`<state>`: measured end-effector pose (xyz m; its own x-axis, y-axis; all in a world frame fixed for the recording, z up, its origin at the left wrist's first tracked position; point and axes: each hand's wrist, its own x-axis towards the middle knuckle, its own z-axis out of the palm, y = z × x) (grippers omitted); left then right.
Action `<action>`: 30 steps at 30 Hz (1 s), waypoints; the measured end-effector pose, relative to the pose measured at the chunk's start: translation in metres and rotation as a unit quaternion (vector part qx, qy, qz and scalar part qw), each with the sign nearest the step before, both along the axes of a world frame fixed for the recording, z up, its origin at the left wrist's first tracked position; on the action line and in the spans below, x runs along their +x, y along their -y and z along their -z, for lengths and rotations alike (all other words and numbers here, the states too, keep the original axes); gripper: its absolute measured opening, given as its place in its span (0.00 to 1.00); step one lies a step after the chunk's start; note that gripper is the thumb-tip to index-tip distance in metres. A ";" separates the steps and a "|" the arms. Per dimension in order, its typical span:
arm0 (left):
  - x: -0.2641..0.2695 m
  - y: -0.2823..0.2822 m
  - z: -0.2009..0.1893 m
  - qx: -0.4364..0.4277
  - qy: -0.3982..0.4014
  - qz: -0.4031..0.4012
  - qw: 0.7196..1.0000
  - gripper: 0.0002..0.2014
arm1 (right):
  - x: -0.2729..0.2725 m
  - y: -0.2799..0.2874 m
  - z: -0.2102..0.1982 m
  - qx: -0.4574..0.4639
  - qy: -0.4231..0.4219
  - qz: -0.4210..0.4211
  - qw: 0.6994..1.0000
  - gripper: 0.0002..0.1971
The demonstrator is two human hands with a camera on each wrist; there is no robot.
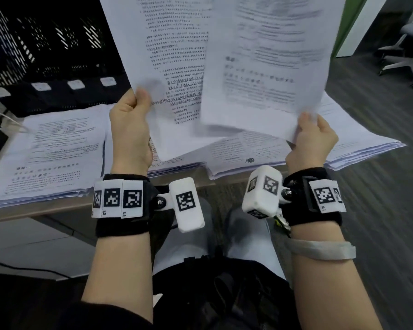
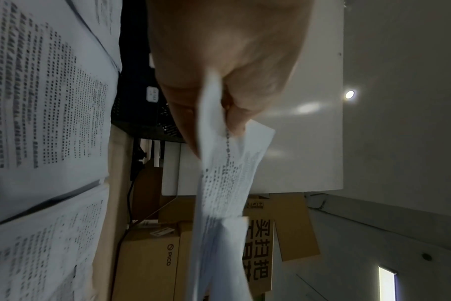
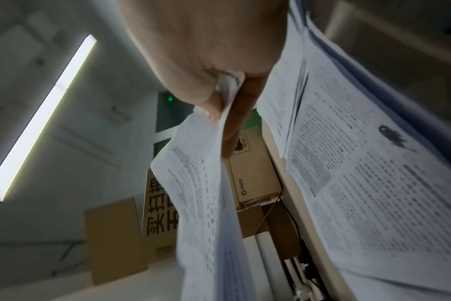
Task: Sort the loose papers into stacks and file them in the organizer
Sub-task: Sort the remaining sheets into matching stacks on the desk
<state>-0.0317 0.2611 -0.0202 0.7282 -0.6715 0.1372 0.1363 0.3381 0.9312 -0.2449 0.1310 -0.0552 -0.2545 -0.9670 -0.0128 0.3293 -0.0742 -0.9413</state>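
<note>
While both hands hold printed sheets upright above the desk edge point(image 1: 57, 211), the step in hand appears to be comparing two pages before assigning each to a stack. Left hand point(image 1: 129, 129) pinches the lower left edge of the left sheet point(image 1: 167, 55), thumb on the printed face and fingers curled behind; the left wrist view confirms the paper edge nipped between thumb and fingers. Right hand point(image 1: 312, 141) pinches the lower right corner of the right sheet point(image 1: 267, 55) likewise, and this sheet overlaps the left one. To do the step well, each page should be held low and taut so it does not flop, read by heading, then laid square on its matching pile. Paper is thin, white, flexible, densely printed; the right sheet reads blurred. Paper stacks point(image 1: 48, 148) lie flat on the desk beneath and beside the hands, one reaching past the desk's right end point(image 1: 358, 148), edges slightly fanned. Behind the stacks, at the desk's far side, stands the black perforated mesh organizer point(image 1: 45, 44), rigid, with white labels on its front.
</note>
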 end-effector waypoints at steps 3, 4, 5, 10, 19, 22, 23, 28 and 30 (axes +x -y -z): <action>0.004 -0.003 0.001 -0.001 0.011 0.000 1.000 0.11 | -0.002 -0.001 -0.001 -0.006 0.030 -0.001 1.000 0.15; 0.005 -0.004 0.002 -0.001 0.013 0.002 1.000 0.11 | -0.002 -0.001 -0.002 -0.015 0.033 -0.009 0.999 0.15; 0.004 -0.005 0.002 -0.001 0.016 0.004 1.000 0.11 | -0.001 -0.002 -0.003 -0.020 0.034 -0.017 0.999 0.15; 0.001 -0.008 -0.001 0.002 0.026 0.006 1.000 0.11 | 0.003 -0.005 -0.004 -0.016 0.025 -0.049 0.998 0.14; -0.013 -0.002 -0.004 0.008 0.055 0.031 0.998 0.09 | 0.011 -0.018 -0.014 0.023 -0.068 -0.214 0.974 0.06; -0.018 0.001 -0.010 0.029 0.070 0.041 0.996 0.10 | 0.011 -0.021 -0.025 0.016 -0.069 -0.243 0.967 0.07; -0.017 0.001 -0.011 0.027 0.081 0.044 0.995 0.12 | 0.011 -0.021 -0.028 0.002 -0.072 -0.241 0.968 0.08; -0.009 -0.008 -0.015 0.012 0.099 0.001 0.995 0.24 | 0.015 -0.025 -0.041 -0.068 -0.082 -0.204 0.973 0.10; -0.006 -0.014 -0.023 0.038 0.107 0.008 0.994 0.12 | 0.022 -0.028 -0.047 -0.087 -0.077 -0.205 0.972 0.05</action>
